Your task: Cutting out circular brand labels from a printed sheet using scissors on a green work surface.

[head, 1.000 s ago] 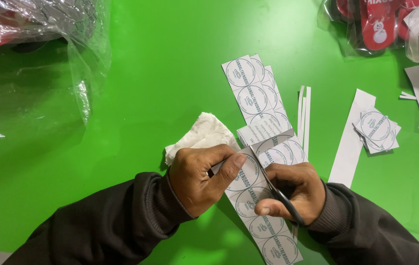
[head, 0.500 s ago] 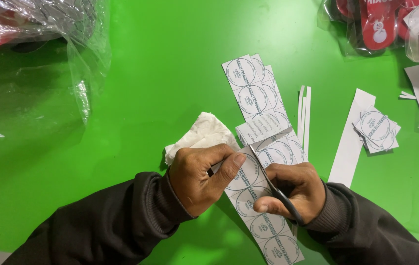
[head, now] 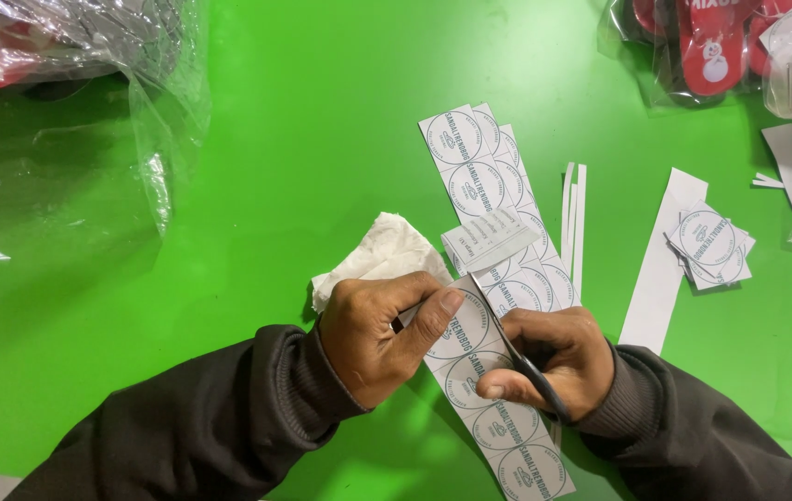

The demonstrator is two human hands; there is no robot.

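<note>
Left of the long white strip of round printed stickers (head: 484, 390) lies a crumpled white tissue (head: 377, 255) on the green desk (head: 303, 139). The left hand (head: 382, 334) pinches the strip's edge; the right hand (head: 549, 362) grips black-handled scissors (head: 521, 357) across it. Square cut stickers (head: 707, 243) sit far right.

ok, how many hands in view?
2. Left hand pinches the label strip at lower centre; right hand beside it works the scissors. No others visible.
</note>
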